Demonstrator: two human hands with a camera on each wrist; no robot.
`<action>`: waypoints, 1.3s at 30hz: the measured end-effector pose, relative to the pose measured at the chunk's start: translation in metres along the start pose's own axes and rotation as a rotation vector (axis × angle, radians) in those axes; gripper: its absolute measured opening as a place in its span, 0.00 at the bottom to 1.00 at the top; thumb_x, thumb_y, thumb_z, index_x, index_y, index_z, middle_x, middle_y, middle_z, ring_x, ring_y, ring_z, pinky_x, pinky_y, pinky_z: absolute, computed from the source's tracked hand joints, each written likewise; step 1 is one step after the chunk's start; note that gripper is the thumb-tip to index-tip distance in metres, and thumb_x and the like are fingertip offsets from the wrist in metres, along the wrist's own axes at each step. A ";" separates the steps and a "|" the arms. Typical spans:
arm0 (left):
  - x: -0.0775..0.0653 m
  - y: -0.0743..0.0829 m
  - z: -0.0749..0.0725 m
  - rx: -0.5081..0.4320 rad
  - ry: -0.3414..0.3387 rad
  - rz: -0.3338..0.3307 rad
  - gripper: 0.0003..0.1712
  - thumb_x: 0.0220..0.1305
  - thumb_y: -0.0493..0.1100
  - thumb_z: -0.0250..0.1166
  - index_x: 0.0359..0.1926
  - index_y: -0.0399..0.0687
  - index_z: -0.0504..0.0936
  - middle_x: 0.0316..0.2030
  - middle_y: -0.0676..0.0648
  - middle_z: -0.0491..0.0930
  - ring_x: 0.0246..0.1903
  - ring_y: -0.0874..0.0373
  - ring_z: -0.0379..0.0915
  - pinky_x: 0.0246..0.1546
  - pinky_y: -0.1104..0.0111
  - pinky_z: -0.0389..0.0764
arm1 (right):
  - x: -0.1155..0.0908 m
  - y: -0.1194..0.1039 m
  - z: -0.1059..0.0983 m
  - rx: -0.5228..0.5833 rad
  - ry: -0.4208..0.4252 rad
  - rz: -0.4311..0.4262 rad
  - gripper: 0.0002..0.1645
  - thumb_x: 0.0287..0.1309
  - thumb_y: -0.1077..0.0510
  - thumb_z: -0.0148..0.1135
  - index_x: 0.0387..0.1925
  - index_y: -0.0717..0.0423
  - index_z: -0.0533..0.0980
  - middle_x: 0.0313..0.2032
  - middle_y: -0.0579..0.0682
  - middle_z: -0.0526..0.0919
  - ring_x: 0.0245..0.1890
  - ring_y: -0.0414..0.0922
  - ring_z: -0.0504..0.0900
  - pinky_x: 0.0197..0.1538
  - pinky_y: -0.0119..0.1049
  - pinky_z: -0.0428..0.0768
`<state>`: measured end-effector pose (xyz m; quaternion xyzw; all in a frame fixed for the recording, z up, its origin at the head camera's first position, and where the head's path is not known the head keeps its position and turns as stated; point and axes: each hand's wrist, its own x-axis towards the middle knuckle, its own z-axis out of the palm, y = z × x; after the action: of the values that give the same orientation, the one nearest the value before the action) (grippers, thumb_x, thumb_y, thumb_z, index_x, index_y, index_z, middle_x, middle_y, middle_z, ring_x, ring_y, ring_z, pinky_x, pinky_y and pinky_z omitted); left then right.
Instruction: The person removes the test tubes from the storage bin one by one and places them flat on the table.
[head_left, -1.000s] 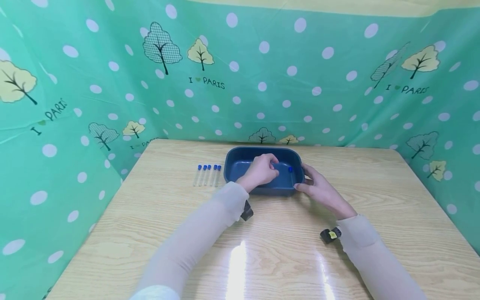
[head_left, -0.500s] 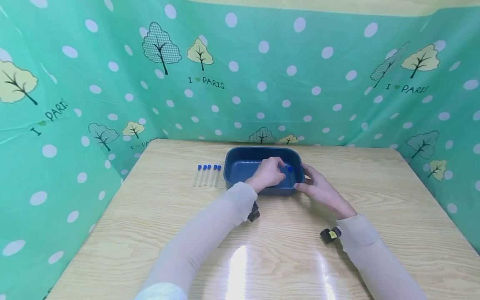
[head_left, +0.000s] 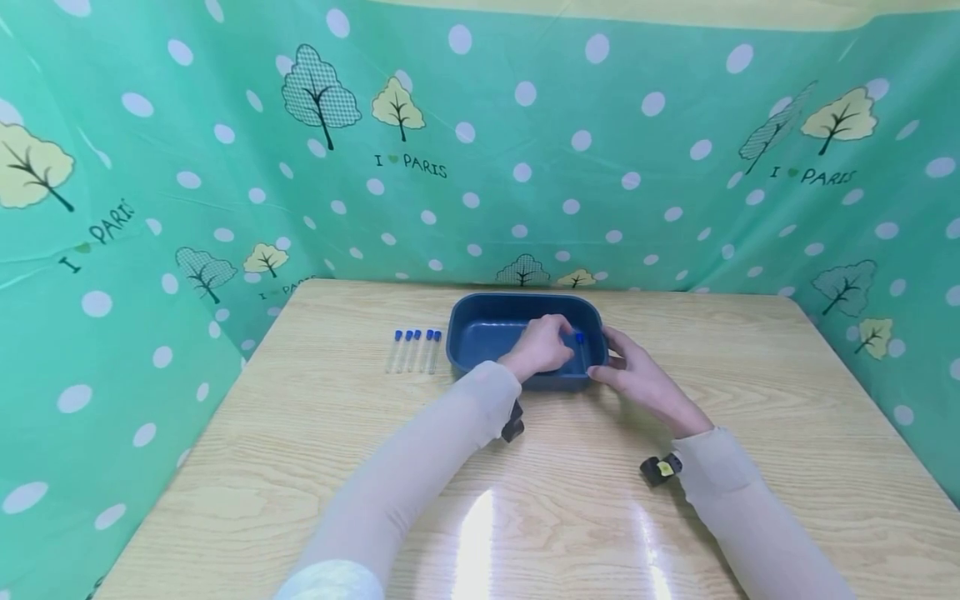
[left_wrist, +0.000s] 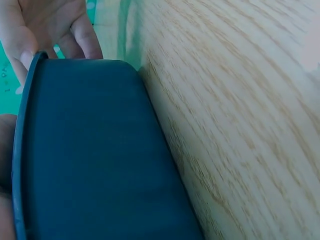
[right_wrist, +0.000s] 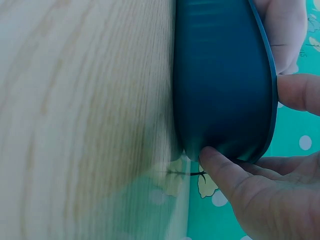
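A dark blue plastic basin [head_left: 487, 375] sits on the wooden table. My left hand [head_left: 542, 345] reaches over its near side with the fingers bent down inside; its fingertips and anything between them are hidden in all views. Just right of those fingers, a clear test tube with a blue cap [head_left: 580, 339] lies in the basin's right end. My right hand [head_left: 636, 377] grips that end, the thumb [right_wrist: 297, 92] at the rim and other fingers against the outer wall, as the right wrist view shows.
Several capped test tubes [head_left: 411, 354] lie side by side on the table, left of the basin. Behind the table [head_left: 585, 483] hangs a green dotted curtain [head_left: 495, 200], which also runs along both sides.
My left hand has moved right inside the basin, toward the tube lying there, and a little lower. My right hand stays in place on the basin's end. The tubes outside are unmoved.
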<state>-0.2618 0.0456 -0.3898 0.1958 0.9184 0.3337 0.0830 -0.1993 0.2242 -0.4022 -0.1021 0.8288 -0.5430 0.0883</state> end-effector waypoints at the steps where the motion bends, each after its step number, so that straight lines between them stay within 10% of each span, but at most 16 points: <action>1: 0.001 0.000 0.000 -0.002 -0.003 -0.003 0.20 0.59 0.38 0.65 0.53 0.44 0.77 0.27 0.52 0.77 0.25 0.60 0.73 0.27 0.70 0.74 | 0.000 0.000 0.000 0.002 -0.001 0.000 0.48 0.62 0.61 0.57 0.75 0.55 0.41 0.72 0.62 0.49 0.66 0.63 0.61 0.61 0.54 0.68; 12: 0.010 0.006 0.004 0.033 -0.005 -0.035 0.19 0.58 0.39 0.66 0.52 0.45 0.77 0.47 0.46 0.80 0.35 0.57 0.73 0.38 0.67 0.75 | 0.001 0.003 -0.001 -0.001 -0.002 -0.004 0.47 0.62 0.61 0.57 0.74 0.57 0.42 0.71 0.62 0.50 0.66 0.63 0.61 0.60 0.54 0.68; 39: 0.031 0.007 0.021 0.091 -0.031 -0.076 0.23 0.59 0.41 0.64 0.56 0.42 0.77 0.50 0.46 0.80 0.41 0.58 0.75 0.47 0.67 0.76 | 0.003 0.004 0.000 0.004 0.004 -0.017 0.47 0.61 0.62 0.58 0.74 0.57 0.44 0.70 0.62 0.53 0.65 0.62 0.64 0.59 0.52 0.70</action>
<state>-0.2821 0.0751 -0.4021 0.1695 0.9379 0.2852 0.1011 -0.2026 0.2253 -0.4059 -0.1078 0.8269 -0.5457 0.0820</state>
